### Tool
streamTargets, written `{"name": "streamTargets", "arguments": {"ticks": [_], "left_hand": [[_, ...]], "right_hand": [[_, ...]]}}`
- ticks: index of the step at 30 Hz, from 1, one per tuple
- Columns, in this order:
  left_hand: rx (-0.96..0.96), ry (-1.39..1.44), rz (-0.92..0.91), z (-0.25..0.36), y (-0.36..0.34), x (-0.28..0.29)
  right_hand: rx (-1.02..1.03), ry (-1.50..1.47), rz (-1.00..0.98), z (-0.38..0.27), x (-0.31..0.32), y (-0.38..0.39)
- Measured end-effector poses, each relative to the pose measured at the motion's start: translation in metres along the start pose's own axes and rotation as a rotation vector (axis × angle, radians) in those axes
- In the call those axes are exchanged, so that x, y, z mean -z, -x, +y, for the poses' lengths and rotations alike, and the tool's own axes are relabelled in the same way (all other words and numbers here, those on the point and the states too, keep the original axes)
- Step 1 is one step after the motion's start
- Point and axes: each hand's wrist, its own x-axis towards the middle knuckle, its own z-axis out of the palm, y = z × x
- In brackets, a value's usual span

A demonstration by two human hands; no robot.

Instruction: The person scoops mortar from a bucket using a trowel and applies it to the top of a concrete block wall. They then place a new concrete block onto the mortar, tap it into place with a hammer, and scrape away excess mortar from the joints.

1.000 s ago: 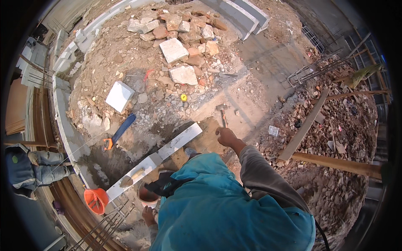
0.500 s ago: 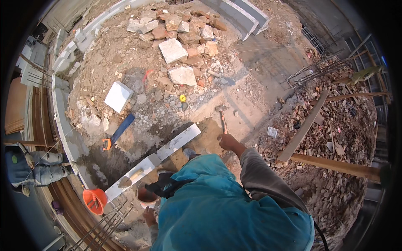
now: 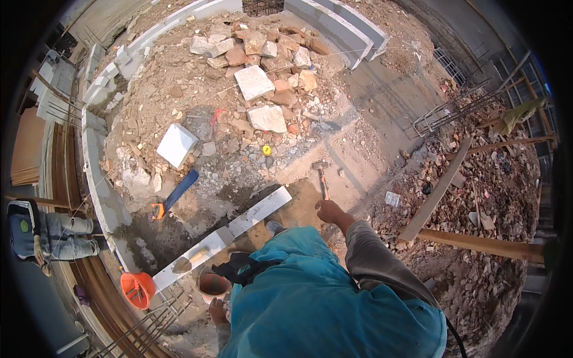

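While I stand over the long white block (image 3: 224, 235), my right hand (image 3: 329, 211) is clamped on the handle of a hammer (image 3: 322, 176), whose head points away from me just beyond the far end of that block. My left hand (image 3: 217, 311) hangs low at the near side of the block, right beside a small round bucket (image 3: 212, 284); I cannot tell whether its fingers are closed on the rim or only touching it. A trowel (image 3: 190, 261) lies on top of the block toward its near end. Left of the block, a blue-bladed saw with an orange handle (image 3: 173, 194) lies on the dirt, and an orange bucket (image 3: 138, 289) sits by the block's near end. Beyond the block, a heap of broken bricks and stones (image 3: 262, 71) rises, with a square white slab (image 3: 176, 145) at its left foot. Far left of the block, another person's legs (image 3: 62, 237) show.
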Motion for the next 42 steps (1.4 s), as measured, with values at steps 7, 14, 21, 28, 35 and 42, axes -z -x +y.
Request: {"name": "streamTargets", "arguments": {"ticks": [7, 14, 21, 28, 35, 42], "left_hand": [[0.022, 0.070, 0.211, -0.065, -0.013, -0.008], [-0.118, 0.042, 0.342, 0.004, 0.030, -0.023], [-0.033, 0.035, 0.320, -0.009, 0.027, -0.031], [-0.193, -0.090, 0.345, -0.051, 0.013, -0.034], [-0.295, -0.230, 0.265, -0.077, -0.004, -0.024], [-0.084, -0.082, 0.341, -0.039, 0.008, -0.036]], "right_hand": [[0.066, 0.031, -0.048, -0.007, -0.014, -0.013], [0.104, 0.113, -0.059, -0.025, 0.009, -0.034], [0.226, 0.147, -0.038, -0.034, 0.021, -0.059], [0.215, 0.152, -0.038, -0.055, 0.028, -0.055], [0.188, 0.119, -0.043, -0.050, 0.021, -0.044], [0.094, 0.098, -0.082, -0.040, 0.015, -0.024]]}}
